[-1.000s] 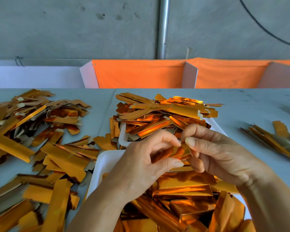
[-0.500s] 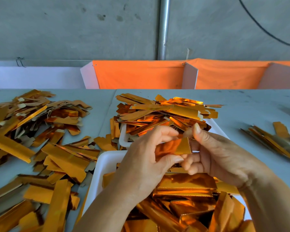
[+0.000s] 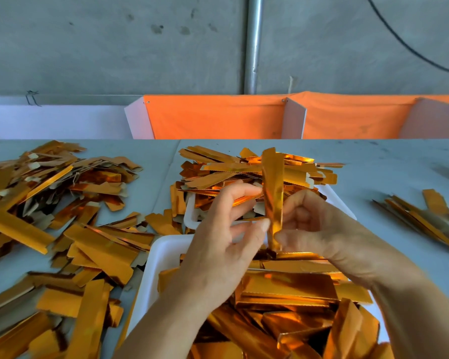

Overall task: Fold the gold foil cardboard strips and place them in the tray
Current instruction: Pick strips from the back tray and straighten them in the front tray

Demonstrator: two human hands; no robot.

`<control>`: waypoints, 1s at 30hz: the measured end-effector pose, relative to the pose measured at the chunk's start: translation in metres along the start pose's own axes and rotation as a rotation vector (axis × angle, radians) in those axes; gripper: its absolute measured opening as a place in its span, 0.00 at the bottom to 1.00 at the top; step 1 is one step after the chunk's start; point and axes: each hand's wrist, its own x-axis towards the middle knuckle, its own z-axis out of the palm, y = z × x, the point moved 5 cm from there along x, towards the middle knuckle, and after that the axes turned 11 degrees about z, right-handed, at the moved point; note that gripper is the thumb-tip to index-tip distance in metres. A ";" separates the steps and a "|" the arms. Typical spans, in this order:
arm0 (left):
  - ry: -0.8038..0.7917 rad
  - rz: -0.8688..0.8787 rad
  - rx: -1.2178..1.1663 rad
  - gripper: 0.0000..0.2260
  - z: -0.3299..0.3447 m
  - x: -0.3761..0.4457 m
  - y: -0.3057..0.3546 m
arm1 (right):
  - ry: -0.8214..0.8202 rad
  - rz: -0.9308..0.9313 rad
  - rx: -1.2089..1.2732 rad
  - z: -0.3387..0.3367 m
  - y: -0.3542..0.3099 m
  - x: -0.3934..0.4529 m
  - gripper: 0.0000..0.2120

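left hand [image 3: 226,244] pinching upright strip [image 3: 272,193] | right hand [image 3: 319,226] pinching its lower end

Both forearms are raised side by side. The left hand [image 3: 218,244] is held with its fingers half spread, thumb tip and forefinger tip set against a strip [image 3: 273,193]. The right hand [image 3: 319,229] is curled, and the strip's lower end is pinched by it.
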 end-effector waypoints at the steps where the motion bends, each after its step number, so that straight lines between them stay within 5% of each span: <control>1: 0.028 -0.017 -0.043 0.15 -0.001 0.000 -0.001 | 0.015 -0.033 -0.086 0.004 -0.001 0.000 0.20; 6: 0.099 -0.057 0.134 0.16 -0.005 -0.001 -0.010 | 0.047 -0.071 -0.301 0.016 0.002 0.002 0.15; 14: -0.086 0.015 0.350 0.21 0.000 -0.002 -0.003 | 0.275 -0.223 0.097 -0.014 -0.004 -0.005 0.13; 23: -0.142 0.070 0.304 0.17 0.004 -0.001 0.002 | -0.004 -0.219 0.231 -0.005 -0.006 -0.003 0.14; 30: -0.142 0.092 0.346 0.24 0.002 -0.002 0.002 | -0.097 -0.151 0.369 -0.004 -0.005 -0.004 0.08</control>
